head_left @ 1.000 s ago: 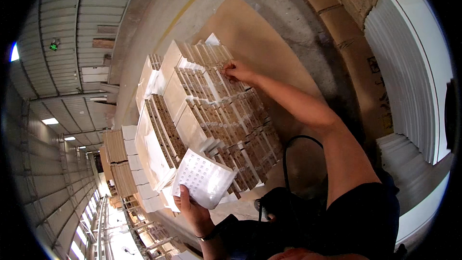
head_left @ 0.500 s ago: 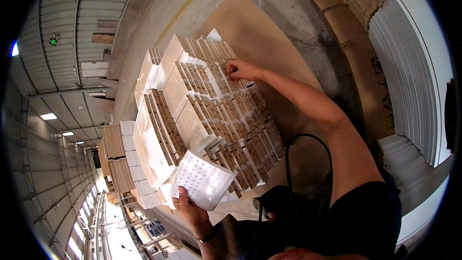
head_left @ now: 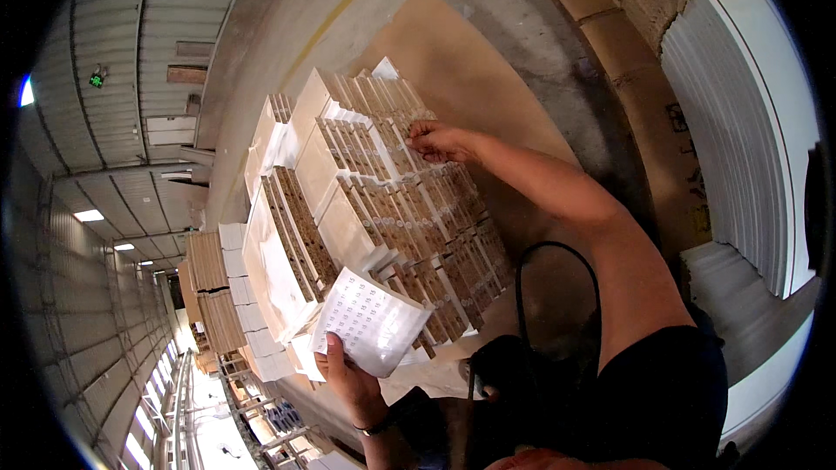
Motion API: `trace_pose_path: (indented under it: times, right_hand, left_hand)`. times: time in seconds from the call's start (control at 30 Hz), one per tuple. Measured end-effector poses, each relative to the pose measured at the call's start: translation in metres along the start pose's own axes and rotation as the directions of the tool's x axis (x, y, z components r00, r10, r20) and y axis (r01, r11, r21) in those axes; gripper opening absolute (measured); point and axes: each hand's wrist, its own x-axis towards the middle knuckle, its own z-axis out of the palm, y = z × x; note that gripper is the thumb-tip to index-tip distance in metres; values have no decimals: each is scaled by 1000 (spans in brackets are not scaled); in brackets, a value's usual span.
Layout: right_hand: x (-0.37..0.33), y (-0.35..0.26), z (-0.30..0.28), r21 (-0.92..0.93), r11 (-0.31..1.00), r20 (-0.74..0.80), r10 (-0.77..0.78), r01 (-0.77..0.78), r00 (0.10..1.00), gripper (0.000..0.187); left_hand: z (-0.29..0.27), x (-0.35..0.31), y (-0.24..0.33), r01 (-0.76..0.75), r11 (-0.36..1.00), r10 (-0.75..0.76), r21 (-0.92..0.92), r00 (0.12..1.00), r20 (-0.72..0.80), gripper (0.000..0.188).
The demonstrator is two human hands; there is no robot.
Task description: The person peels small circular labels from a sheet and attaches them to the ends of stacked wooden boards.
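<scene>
A white sheet of small printed labels is gripped at its lower left corner by my left hand, thumb on top. The sheet is tilted and overlaps the near side of the stacked boards. Reaching across from the right, my right hand has its fingers drawn together at the edges of the stacked chipboard panels. Whatever is between those fingertips is hidden or too small to make out. Small round white labels sit in a row along several panel edges.
Brown cardboard lies on the floor beside the stack. Tall white panels stand at the right next to a cardboard sheet. More stacked boards stand at the left. A black cable loops near my right arm.
My right hand has moved down slightly and its fingers look a little less curled at the panel edges. The label sheet has shifted slightly in my left hand's grip.
</scene>
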Motion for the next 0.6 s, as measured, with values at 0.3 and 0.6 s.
trace_pose_path:
  times: [0.3, 0.6]
  right_hand:
    - [-2, -6, -1, -184, 983, 82, -6, 21, 997, 22]
    - [-16, -9, 8, -102, 984, 61, -140, 145, 988, 20]
  left_hand:
    - [-3, 1, 1, -18, 1000, 19, 20, 1000, -10, 30]
    - [5, -2, 4, -44, 999, 43, -19, 997, -71, 28]
